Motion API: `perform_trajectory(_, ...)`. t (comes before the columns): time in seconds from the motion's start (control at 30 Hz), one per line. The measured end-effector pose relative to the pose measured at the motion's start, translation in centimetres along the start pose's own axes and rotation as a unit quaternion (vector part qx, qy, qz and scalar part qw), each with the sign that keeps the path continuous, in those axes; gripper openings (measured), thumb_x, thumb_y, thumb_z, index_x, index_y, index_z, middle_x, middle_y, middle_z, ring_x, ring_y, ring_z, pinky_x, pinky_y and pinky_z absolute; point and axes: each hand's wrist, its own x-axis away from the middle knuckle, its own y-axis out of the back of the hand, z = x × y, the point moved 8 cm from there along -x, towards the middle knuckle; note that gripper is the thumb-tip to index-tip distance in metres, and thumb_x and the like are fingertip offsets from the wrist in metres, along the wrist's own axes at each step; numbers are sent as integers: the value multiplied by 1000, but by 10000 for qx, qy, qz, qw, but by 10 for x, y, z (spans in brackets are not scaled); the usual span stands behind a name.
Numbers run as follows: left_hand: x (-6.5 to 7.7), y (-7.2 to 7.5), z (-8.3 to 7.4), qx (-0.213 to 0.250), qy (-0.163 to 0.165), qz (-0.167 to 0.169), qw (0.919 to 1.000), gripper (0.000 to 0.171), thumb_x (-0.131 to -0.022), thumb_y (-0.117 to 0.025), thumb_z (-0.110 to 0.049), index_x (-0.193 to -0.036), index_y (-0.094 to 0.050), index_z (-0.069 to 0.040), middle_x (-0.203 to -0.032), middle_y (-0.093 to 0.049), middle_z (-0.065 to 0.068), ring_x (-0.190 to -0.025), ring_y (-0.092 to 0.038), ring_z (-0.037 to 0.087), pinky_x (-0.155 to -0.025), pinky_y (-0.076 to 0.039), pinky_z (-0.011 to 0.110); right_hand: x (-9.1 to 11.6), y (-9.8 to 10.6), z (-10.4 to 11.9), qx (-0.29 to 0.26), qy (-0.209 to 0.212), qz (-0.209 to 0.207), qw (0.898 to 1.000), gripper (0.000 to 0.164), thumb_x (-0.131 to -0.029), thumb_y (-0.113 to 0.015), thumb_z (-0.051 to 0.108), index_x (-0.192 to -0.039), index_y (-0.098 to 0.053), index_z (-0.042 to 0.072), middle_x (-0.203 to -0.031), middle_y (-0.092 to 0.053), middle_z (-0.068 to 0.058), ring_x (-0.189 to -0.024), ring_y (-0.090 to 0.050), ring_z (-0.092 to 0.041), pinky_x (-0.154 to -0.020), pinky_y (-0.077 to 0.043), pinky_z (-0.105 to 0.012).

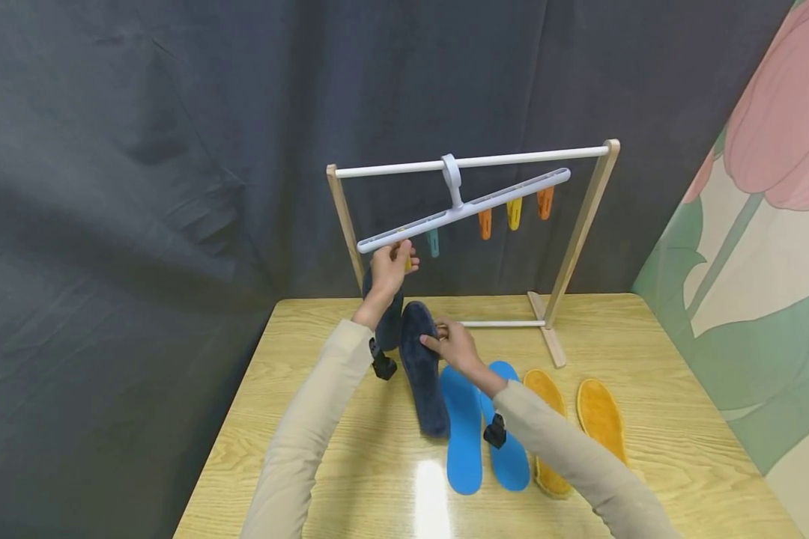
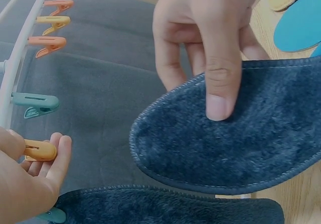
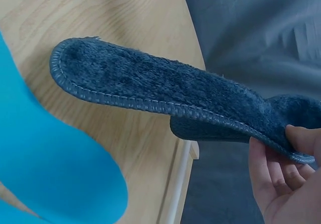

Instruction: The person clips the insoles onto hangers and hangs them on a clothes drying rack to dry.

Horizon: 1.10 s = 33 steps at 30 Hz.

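Note:
My left hand (image 1: pixel 389 268) pinches a yellow clothespin (image 2: pixel 40 150) under the low left end of a white hanger (image 1: pixel 464 210). In my right hand (image 1: pixel 457 344), a dark blue plush insole (image 1: pixel 423 367) is gripped by its edge near the upper end, thumb on the fuzzy face; its other end slopes down toward the table. A second dark blue insole (image 2: pixel 170 206) hangs behind my left wrist from a teal clothespin (image 2: pixel 53 215), partly hidden by that hand. The held insole is apart from the yellow clothespin.
A wood-and-white rack (image 1: pixel 583 224) carries the tilted hanger. Further clothespins hang along it: one teal (image 1: pixel 433 242), two orange (image 1: pixel 485 224) and one yellow (image 1: pixel 514 213). Two blue insoles (image 1: pixel 464 442) and two orange-yellow fuzzy insoles (image 1: pixel 603 419) lie on the wooden table (image 1: pixel 243 464).

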Motion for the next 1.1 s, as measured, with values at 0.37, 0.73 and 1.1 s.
perform_trajectory(0.37,1,2,0,-75,60,9,10000,34,-103,-55,-18,-117,-61,13,-108,-63,34,-94,-67,43,-79,-60,35,-4,9,11,65,198,-31,9998,44,-94,-70,11,-131,-55,-8,-103,-67,-22,-79,-66,-30,-67,-60,-36)
perform_trajectory(0.73,1,3,-1,-31,33,-6,10000,35,-102,-57,-16,-119,-61,15,-96,-65,18,-94,-68,42,-81,-60,37,-11,10,19,-194,185,-46,9996,39,-94,-69,9,-128,-58,-6,-97,-70,-19,-76,-68,-26,-64,-60,-35)
perform_trajectory(1.1,-1,6,-2,-51,44,50,10000,30,-102,-58,-17,-116,-64,9,-109,-63,33,-93,-68,39,-80,-60,35,-14,14,25,67,291,-211,9993,35,-95,-69,12,-124,-61,-5,-94,-71,-17,-72,-66,-26,-61,-57,-33)
